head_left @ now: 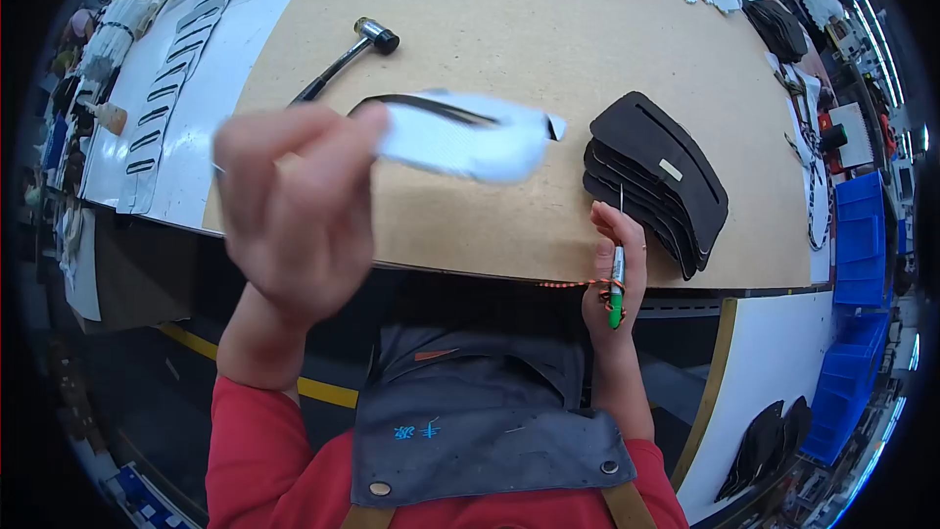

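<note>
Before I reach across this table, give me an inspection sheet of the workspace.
Surface: tan tabletop, with a white section at left.
Job's things: blurred white piece with a dark strip; stack of curved dark panels, its top one slotted; green-and-white pen-like tool.
Clutter: hammer with a black striking face, lying beyond the left hand; row of dark-slotted strips on the white section.
Hands: left hand raised, gripping the white piece; right hand holds the pen-like tool beside the stack, contact unclear.
Cables: no power cable identified; orange-and-black cord at the pen-like tool.
Surroundings: blue bins at far right.
</note>
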{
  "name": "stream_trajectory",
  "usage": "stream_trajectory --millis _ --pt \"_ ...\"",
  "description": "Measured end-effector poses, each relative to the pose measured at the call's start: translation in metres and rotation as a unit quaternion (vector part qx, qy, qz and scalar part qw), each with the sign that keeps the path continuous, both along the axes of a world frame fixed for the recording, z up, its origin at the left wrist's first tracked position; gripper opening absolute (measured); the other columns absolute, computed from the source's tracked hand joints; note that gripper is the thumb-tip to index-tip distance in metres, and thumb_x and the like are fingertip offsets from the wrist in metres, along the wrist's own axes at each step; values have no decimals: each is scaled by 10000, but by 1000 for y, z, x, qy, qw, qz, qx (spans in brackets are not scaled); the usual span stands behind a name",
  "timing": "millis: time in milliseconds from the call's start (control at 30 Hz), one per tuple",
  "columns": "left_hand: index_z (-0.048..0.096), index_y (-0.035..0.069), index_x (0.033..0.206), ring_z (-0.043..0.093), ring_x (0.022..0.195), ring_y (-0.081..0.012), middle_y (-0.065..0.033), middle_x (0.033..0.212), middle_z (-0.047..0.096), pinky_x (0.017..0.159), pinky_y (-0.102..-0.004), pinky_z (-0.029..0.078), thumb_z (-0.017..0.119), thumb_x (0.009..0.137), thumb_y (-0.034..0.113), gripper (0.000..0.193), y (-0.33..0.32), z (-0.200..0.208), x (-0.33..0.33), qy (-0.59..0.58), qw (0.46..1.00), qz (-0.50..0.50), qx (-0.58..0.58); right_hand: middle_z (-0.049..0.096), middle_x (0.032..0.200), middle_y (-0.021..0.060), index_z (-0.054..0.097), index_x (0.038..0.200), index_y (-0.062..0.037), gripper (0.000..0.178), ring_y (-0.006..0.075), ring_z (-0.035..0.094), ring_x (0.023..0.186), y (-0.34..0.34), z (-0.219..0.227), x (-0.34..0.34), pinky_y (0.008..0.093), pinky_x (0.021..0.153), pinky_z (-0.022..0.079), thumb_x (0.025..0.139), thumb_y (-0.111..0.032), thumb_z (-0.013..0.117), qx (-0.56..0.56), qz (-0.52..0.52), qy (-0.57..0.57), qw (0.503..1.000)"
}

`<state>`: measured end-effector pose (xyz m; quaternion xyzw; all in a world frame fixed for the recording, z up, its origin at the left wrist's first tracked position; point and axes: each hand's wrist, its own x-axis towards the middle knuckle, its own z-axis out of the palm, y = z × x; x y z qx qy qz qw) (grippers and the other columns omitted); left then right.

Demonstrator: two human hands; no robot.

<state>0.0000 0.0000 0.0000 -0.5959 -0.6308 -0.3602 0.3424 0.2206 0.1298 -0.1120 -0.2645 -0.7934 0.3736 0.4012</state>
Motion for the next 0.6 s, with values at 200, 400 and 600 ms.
stream_trajectory --millis 200,400,600 --pt "594 41 970 522 783 -231 -79 872 535 737 -337 376 661 764 156 245 -5 -81 39 -27 919 -114 -377 551 957 125 599 1086 12 243 232 553 834 1 8 -5 301 762 444 896 -129 545 89 -18 -21 996" --pt "580 65 998 490 893 -248 -67 967 522 766 -353 352 686 745 304 364 5 -92 48 -191 896 -158 -368 591 887 96 616 984 26 187 156 575 780 -7 2 -6 262 714 462 914 -126 532 -208 71 -2 975" --pt "568 76 993 465 855 -250 -70 932 504 738 -362 339 664 758 144 263 7 -105 63 -230 882 -156 -381 616 812 59 606 888 11 225 99 577 701 -8 2 2 215 647 472 948 -168 484 -318 95 -13 943"
